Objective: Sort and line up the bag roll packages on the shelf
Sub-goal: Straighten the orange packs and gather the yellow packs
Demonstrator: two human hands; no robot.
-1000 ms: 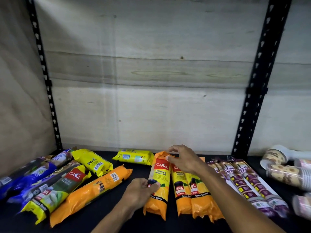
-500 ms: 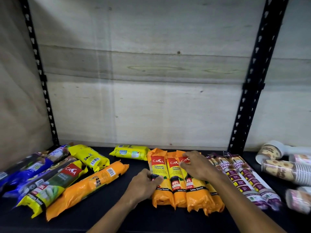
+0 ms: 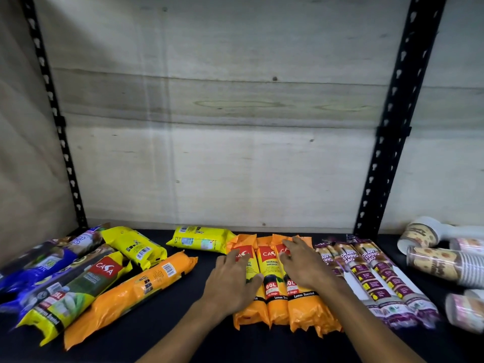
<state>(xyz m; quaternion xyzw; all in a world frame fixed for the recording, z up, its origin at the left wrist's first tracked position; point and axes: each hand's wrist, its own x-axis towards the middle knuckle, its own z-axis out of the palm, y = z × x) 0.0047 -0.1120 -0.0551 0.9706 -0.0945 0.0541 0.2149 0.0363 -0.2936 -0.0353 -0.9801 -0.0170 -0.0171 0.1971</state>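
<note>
hands: left (image 3: 230, 281), right (image 3: 305, 267) flat, fingers spread | pressing orange packages (image 3: 272, 292) (glossy crinkled plastic)

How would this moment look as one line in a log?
left hand: flat on orange packages | right hand: flat on same | purple packages: lined up beside | left pile: unsorted
</note>
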